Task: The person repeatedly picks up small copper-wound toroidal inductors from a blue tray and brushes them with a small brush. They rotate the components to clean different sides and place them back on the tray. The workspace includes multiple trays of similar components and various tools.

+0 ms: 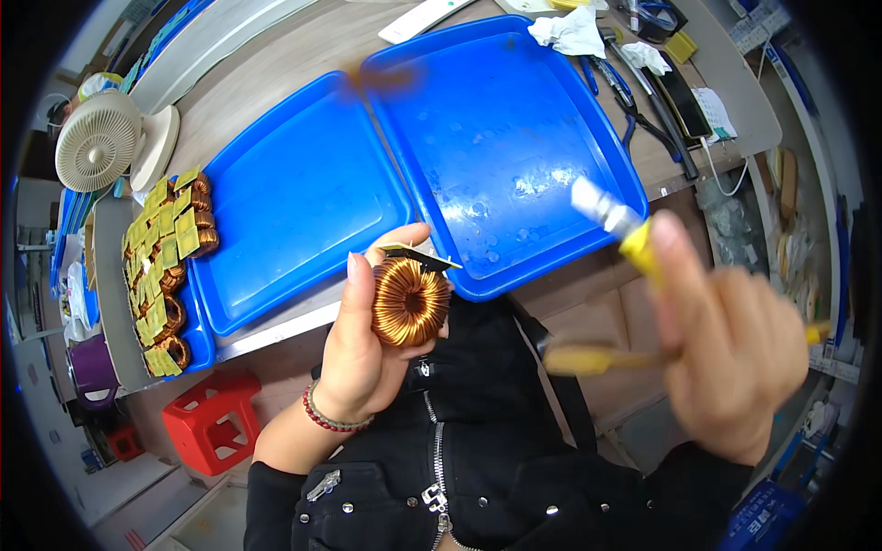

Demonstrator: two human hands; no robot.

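My left hand [356, 354] is closed round a copper-wound toroidal coil [411, 301], held up in front of my chest. A small board [418, 258] with a yellow edge and a dark face sits on the coil's top, slightly tilted. Off to the right, my right hand [730, 354] is raised and smeared by motion. It grips a yellow-handled tool [640, 250] with a whitish, shiny end pointing up and left. A yellow-brown stick-like thing [597, 358] also runs across that hand; its kind is too blurred to tell. Both are apart from the coil.
Two blue trays [303, 193] [514, 138] lie on the bench. At the left, several coils with yellow boards [170, 248] crowd a smaller blue tray [197, 321]. A beige fan [101, 142] stands behind them. Pliers [634, 115] and tissue [571, 32] lie back right; a red stool [213, 418] is below.
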